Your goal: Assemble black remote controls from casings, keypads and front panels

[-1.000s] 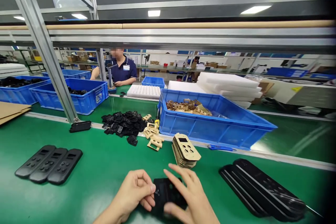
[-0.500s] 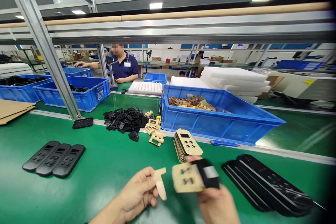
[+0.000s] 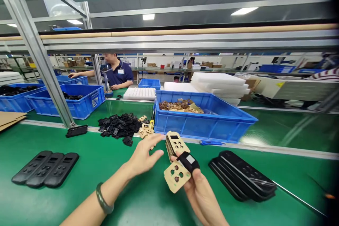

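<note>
My right hand (image 3: 200,190) grips a black part with a light rectangle (image 3: 188,161); a tan sheet with round holes (image 3: 177,177) sticks out from it at the lower left. My left hand (image 3: 145,153) is raised with its fingers apart, holding nothing, left of a stack of tan cut-out sheets (image 3: 178,144). Behind its fingertips lie loose tan pieces (image 3: 145,130), beside a pile of small black parts (image 3: 120,126).
Three black casings (image 3: 45,168) lie at the left on the green table (image 3: 92,169). Longer black casings (image 3: 242,174) are stacked at the right. A blue bin (image 3: 198,123) of tan scraps stands behind. A person (image 3: 120,72) sits across the table.
My left hand has moved up and forward and no longer holds the tan strip. My right hand has turned the held parts and shifted slightly left. The view has tilted up.
</note>
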{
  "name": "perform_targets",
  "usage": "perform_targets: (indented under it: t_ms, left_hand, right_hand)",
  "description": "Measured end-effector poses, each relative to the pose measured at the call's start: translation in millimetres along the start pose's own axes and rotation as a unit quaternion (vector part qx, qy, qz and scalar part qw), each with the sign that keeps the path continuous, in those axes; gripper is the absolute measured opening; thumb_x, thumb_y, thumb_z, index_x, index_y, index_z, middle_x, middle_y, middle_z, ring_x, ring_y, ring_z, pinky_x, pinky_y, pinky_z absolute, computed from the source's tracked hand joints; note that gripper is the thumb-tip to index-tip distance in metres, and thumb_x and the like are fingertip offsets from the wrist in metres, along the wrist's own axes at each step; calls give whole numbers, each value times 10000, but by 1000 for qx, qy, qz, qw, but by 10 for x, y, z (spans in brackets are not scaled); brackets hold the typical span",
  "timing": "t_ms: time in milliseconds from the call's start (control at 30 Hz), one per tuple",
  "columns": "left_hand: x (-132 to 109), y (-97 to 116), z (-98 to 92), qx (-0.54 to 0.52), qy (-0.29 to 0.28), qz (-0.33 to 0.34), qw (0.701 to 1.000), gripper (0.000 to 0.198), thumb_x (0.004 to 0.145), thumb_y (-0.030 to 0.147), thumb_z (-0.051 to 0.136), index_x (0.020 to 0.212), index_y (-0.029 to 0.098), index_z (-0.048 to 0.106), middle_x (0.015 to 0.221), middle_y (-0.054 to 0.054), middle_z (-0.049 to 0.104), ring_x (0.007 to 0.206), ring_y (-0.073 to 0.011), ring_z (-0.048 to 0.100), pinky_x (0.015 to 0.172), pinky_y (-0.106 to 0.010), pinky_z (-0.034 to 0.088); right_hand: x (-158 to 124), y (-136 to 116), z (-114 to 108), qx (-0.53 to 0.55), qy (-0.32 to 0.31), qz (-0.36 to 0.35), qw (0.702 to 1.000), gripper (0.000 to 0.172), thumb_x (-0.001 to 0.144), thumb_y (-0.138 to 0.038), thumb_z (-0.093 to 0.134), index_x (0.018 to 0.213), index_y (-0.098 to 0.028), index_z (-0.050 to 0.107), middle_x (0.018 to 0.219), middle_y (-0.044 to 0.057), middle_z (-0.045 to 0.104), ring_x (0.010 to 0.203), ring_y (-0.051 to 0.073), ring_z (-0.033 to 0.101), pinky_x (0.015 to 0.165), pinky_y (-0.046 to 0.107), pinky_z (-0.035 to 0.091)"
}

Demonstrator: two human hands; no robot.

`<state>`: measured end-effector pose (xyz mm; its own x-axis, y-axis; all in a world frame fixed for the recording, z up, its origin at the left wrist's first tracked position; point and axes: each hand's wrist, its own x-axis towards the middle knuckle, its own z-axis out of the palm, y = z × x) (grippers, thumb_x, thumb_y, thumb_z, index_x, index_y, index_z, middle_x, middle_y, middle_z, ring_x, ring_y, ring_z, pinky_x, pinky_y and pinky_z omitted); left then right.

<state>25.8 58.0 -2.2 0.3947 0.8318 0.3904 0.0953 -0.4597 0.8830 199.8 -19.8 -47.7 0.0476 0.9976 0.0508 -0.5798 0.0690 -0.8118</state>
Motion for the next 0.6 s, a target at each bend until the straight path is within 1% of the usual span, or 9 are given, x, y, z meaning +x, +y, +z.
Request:
perform_targets:
  t_ms: [33, 100, 167, 267, 367, 433, 500, 533, 600]
  left_hand:
    - [-27, 33, 50, 58, -37, 65, 996, 474, 763, 177, 667, 1223, 265, 594, 1313, -67, 578, 1224, -256, 488, 1043, -431, 371]
    - [-126, 62, 152, 183, -72, 198, 960, 411, 838, 175, 595, 1244, 239, 579, 1179, -79, 673, 1140, -242, 561, 978, -417, 433]
    - [-243, 60, 229, 264, -42, 280, 922, 353, 874, 147, 537, 1219, 200, 592, 1003, -88, 738, 979, -222, 642, 843, -371, 503]
    - [-404, 59, 257, 303, 4, 328, 895, 293, 868, 95, 522, 1133, 149, 636, 869, -95, 752, 804, -190, 678, 760, -325, 527]
    - [-493, 62, 160, 292, 13, 343, 893, 259, 857, 71, 514, 1033, 154, 684, 864, -88, 750, 837, -172, 683, 798, -280, 534]
    - [-457, 25, 37, 287, 52, 318, 902, 266, 867, 88, 484, 953, 196, 712, 842, -61, 746, 842, -154, 686, 777, -243, 543]
    - [-316, -58, -101, 298, 109, 265, 910, 308, 889, 105, 433, 940, 214, 716, 872, -60, 736, 857, -150, 686, 778, -245, 548]
    - [-214, -113, -166, 311, 132, 232, 912, 338, 899, 102, 399, 969, 212, 711, 932, -74, 726, 887, -154, 681, 806, -264, 546]
    - [0, -225, -271, 344, 139, 177, 912, 383, 904, 93, 355, 1091, 200, 672, 1146, -111, 660, 1041, -183, 638, 914, -325, 512]
  right_hand:
    - [-12, 11, 12, 6, -7, 7, 1000, 495, 775, -547, 635, 1147, -221, 656, 1168, 130, 672, 1103, 301, 588, 912, 440, 486]
    - [-38, 20, 47, 15, -24, 14, 1000, 461, 773, -512, 658, 1138, -230, 665, 1135, 117, 689, 1075, 290, 605, 911, 436, 482]
    - [-63, 27, 88, 12, -42, 27, 999, 436, 769, -491, 674, 1125, -238, 673, 1095, 103, 707, 1056, 277, 615, 914, 426, 479]
    - [-58, 2, 108, 14, -36, 35, 999, 428, 752, -484, 696, 1099, -235, 682, 1056, 95, 719, 1014, 261, 631, 896, 414, 493]
    - [40, -132, 16, 55, 75, -23, 995, 432, 739, -536, 683, 1052, -238, 685, 1043, 69, 714, 985, 226, 635, 869, 378, 514]
    - [133, -278, -87, 95, 190, -85, 974, 413, 751, -592, 632, 977, -252, 692, 1060, 27, 696, 1030, 189, 609, 881, 338, 511]
    - [204, -418, -165, 123, 271, -144, 944, 378, 777, -614, 583, 908, -276, 691, 1113, -23, 662, 1105, 154, 562, 922, 314, 491]
    - [220, -468, -180, 131, 287, -163, 935, 370, 788, -620, 563, 891, -287, 689, 1136, -40, 648, 1134, 144, 543, 947, 315, 477]
    - [217, -506, -161, 125, 272, -165, 940, 372, 791, -627, 553, 917, -302, 684, 1151, -43, 644, 1163, 152, 526, 996, 348, 448]
